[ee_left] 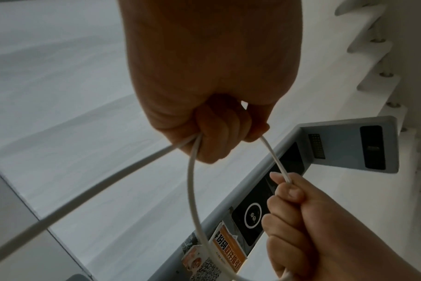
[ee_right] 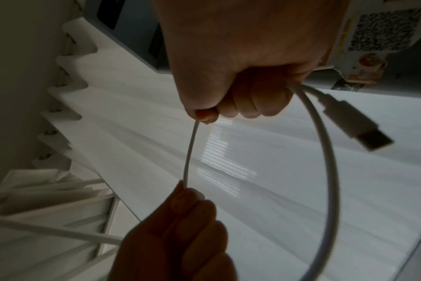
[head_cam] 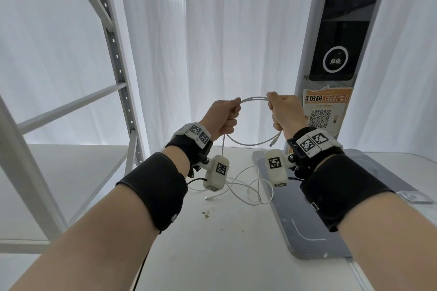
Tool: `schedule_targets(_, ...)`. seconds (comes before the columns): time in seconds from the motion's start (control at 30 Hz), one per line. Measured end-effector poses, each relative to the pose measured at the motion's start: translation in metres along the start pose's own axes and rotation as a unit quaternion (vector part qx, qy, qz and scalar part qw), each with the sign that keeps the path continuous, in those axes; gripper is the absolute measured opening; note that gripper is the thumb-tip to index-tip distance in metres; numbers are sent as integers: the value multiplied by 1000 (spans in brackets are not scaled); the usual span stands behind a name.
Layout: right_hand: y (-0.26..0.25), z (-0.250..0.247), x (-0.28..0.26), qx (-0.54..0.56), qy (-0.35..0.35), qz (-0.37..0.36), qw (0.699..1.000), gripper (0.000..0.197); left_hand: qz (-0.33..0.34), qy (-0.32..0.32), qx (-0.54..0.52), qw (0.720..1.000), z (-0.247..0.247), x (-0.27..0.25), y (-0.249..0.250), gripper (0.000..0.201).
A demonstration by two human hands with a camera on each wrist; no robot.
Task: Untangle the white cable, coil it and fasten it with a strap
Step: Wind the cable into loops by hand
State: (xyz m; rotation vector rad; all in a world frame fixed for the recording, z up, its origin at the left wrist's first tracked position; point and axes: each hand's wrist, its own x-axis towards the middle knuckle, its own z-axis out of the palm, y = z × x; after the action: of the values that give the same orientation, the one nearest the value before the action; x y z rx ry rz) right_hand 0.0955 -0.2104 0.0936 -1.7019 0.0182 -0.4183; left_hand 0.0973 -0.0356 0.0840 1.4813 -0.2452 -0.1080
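White cable (head_cam: 254, 99), head view: one loop is held up between both fists above the table (head_cam: 224, 243), well clear of it. The rest trails down from the left hand (head_cam: 222, 117) into a loose tangle on the tabletop, partly behind the wrist-mounted cameras. A grey base plate (head_cam: 307, 231) lies to the right, carrying a tall kiosk post (head_cam: 335, 30) with a QR sticker; metal shelving (head_cam: 113, 54) stands left, white curtain behind. The right hand (head_cam: 285, 113) is clenched on the loop, a USB plug (head_cam: 274, 140) poking out below it. No strap can be made out.

Left wrist view: left hand (ee_left: 204, 76) fingers are curled tight round the cable (ee_left: 192, 190), two strands leaving the fist; the right hand (ee_left: 301, 218) pinches the upper strand between thumb and forefinger. The loop's bottom is cut off by the frame edge.

Right wrist view: dim and backlit. The right hand (ee_right: 240, 66) grips the cable (ee_right: 329, 171), plug (ee_right: 358, 123) blurred beside it; the left hand (ee_right: 176, 237) is in shadow, grasping the strand.
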Motion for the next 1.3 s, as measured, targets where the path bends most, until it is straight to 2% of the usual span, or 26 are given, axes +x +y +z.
schedule_targets(0.17, 4, -1, -1, -51, -2, 7, 999, 40, 34, 19, 61, 997, 3, -2, -7, 40)
schedule_targets(0.53, 0, -4, -1, -56, -51, 39, 996, 45, 61, 18, 77, 995, 7, -1, -7, 41)
schedule_targets(0.8, -3, 5, -7, -176, -49, -8, 983, 50, 53, -13, 125, 991, 12, -4, -6, 40)
schedule_targets(1.03, -8, 7, -4, -112, -41, -10, 993, 44, 31, -38, 65, 997, 8, -7, -6, 39)
schedule_targets(1.3, -15, 6, 3, 3, -18, -14, 1000, 46, 13, 18, 25, 999, 6, -8, -11, 45)
